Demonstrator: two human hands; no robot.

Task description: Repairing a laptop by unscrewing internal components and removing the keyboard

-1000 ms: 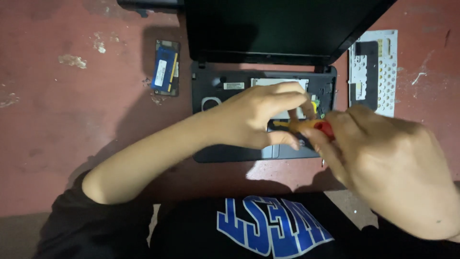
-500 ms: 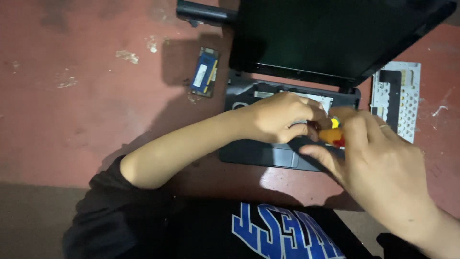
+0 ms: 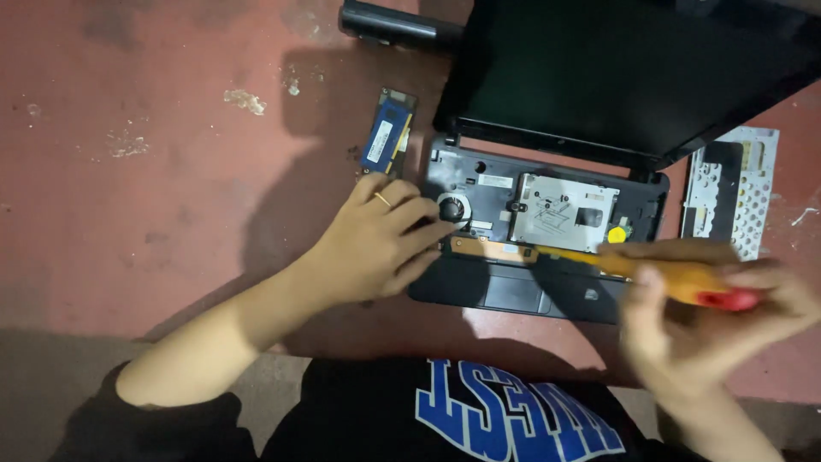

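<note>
A small black laptop (image 3: 547,295) lies open on the red floor with its keyboard removed, showing a silver drive cover (image 3: 560,214) and a round fan (image 3: 451,208). My left hand (image 3: 376,248) rests on the laptop's left front corner, fingers spread beside the fan, a ring on one finger. My right hand (image 3: 710,321), blurred, holds a yellow screwdriver with a red end (image 3: 676,278). Its shaft points left toward an orange strip (image 3: 492,248) inside the base. The black screen (image 3: 624,73) tilts back.
A blue memory module (image 3: 386,133) lies left of the laptop. A black battery bar (image 3: 398,23) sits at the top. The detached keyboard plate (image 3: 731,188) lies face down to the right. My black shirt with blue lettering fills the bottom edge.
Both hands were bunched together over the laptop's middle. Now my left hand has slid to the left corner and my right hand has pulled back right with the screwdriver, uncovering the interior.
</note>
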